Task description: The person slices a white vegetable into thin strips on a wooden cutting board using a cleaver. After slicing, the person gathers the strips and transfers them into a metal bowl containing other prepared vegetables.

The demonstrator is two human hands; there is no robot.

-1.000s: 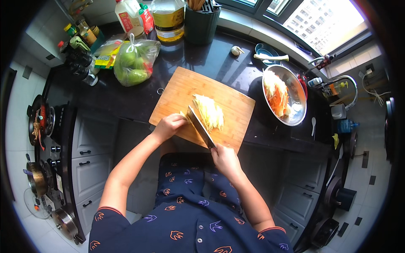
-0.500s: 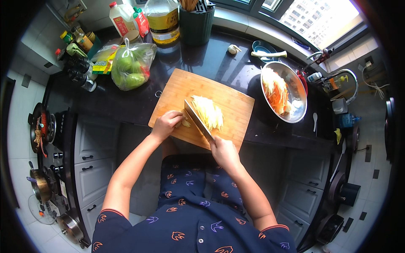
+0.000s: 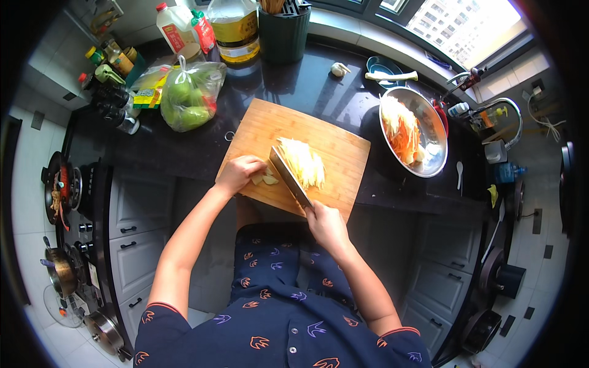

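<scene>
In my right hand [image 3: 327, 227] is the handle of a kitchen knife [image 3: 289, 176]. Its blade stands on edge over the wooden cutting board [image 3: 334, 138], slanting up and left from my grip. A heap of pale, thin vegetable shreds [image 3: 302, 162] lies along the blade's right side. My left hand [image 3: 240, 174] rests at the board's left part, fingers bent and bunched close to the blade. What its fingertips pinch, if anything, is hidden. A few pale slices [image 3: 265, 178] lie beside them, left of the blade.
Right of the board stands a metal bowl [image 3: 437, 138] holding orange and pale shreds. Behind are a garlic bulb [image 3: 339, 70] and a blue glass dish [image 3: 375, 65]. A plastic bag of green vegetables [image 3: 190, 101] sits at the back left, near an oil jug [image 3: 233, 30].
My left hand has shifted slightly left and up, uncovering more of the pale slices. The knife and my right hand have hardly moved.
</scene>
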